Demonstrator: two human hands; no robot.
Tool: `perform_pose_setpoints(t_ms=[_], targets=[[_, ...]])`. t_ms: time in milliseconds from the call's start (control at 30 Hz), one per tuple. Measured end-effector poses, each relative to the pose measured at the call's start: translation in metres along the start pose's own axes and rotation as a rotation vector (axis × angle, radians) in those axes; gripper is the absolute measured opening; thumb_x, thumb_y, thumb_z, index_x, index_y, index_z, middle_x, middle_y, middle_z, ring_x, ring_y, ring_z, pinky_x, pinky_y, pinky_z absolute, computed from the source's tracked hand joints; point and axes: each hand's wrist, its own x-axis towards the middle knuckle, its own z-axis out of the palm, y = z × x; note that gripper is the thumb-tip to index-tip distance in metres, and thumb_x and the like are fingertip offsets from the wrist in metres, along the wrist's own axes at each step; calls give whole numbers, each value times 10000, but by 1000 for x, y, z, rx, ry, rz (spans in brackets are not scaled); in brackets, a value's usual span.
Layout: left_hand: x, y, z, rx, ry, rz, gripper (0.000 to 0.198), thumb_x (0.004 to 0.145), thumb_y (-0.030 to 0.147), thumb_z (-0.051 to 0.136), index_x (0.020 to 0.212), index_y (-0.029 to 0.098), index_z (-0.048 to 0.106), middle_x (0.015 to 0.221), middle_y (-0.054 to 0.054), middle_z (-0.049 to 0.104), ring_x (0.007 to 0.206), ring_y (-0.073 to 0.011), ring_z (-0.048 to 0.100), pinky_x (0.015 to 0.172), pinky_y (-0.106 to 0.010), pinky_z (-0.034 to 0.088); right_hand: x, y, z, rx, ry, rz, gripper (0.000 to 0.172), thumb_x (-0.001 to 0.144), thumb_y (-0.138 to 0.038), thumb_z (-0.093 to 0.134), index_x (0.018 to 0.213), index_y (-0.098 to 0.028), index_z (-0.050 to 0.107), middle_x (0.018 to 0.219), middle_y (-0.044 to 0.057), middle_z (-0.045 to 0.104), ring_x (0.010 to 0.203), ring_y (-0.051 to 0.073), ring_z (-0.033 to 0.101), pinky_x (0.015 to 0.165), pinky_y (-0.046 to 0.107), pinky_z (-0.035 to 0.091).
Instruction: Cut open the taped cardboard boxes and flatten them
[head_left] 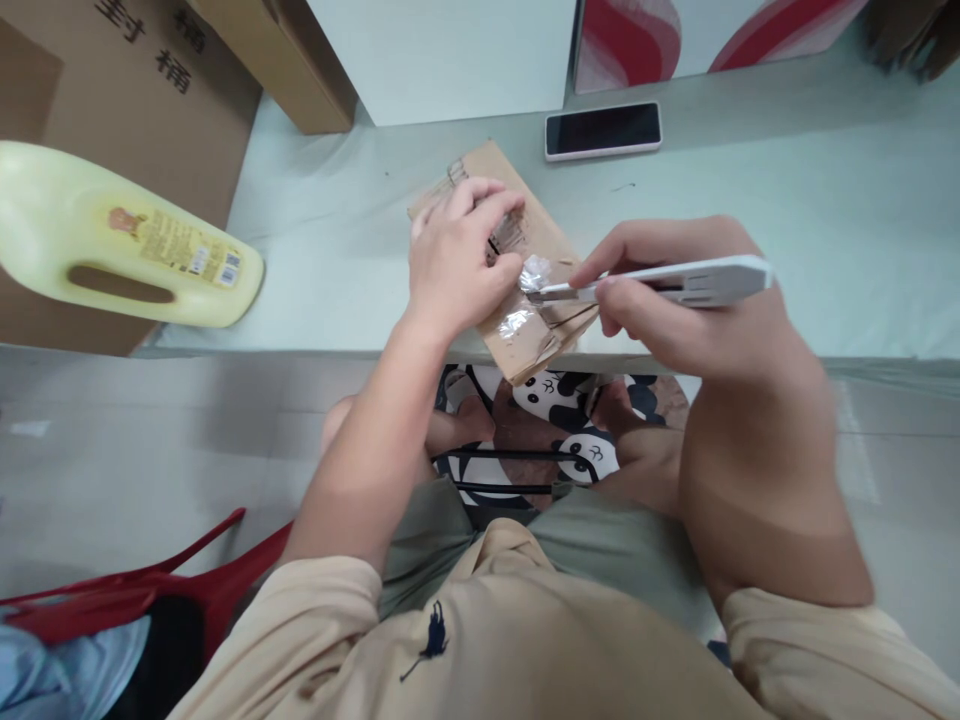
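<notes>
A flat brown cardboard piece [545, 222] lies at a slant on the pale green table, its near corner over the front edge. Clear shiny tape [516, 318] sticks to its near part. My left hand [461, 255] rests on the cardboard, fingers bent and spread, pressing it from the left. In my right hand [675, 300] is a white utility knife [709, 282], gripped between thumb and fingers. Its blade points left and meets the cardboard beside the tape, just right of my left thumb.
A yellow bottle [60, 235] lies at the left before a large cardboard box [172, 120]. A phone [604, 131] sits behind the cardboard on the table [787, 240]. White boxes [450, 55] stand along the back. A red chair [225, 570] is at lower left.
</notes>
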Motion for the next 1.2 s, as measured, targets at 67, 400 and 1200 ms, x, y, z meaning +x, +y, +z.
perform_pose_setpoints(t_ms=[67,400,1200], targets=[[0,3,0,9,8,-6,507,740,339,614,1224,465,698,1400,26,636,1366,-424,511,1232,-697,284,1,-2,1,-9,-33,2,93,792,-190,622,737,-234,683,551,-54,601,516,109,474,528,290,346],[0,-6,1,-26,-23,39,529,771,339,587,1279,465,665,1425,21,627,1432,-406,465,1235,-674,292,-6,-9,-6,-56,88,-37,134,719,-166,576,666,-251,665,516,-49,563,490,116,430,539,312,339],[-2,1,0,-24,18,4,423,828,363,549,1221,428,691,1459,36,611,1443,-385,438,1257,-645,255,-6,-15,-11,-56,-31,9,122,776,-181,590,739,-243,689,518,-60,578,476,104,435,511,301,339]])
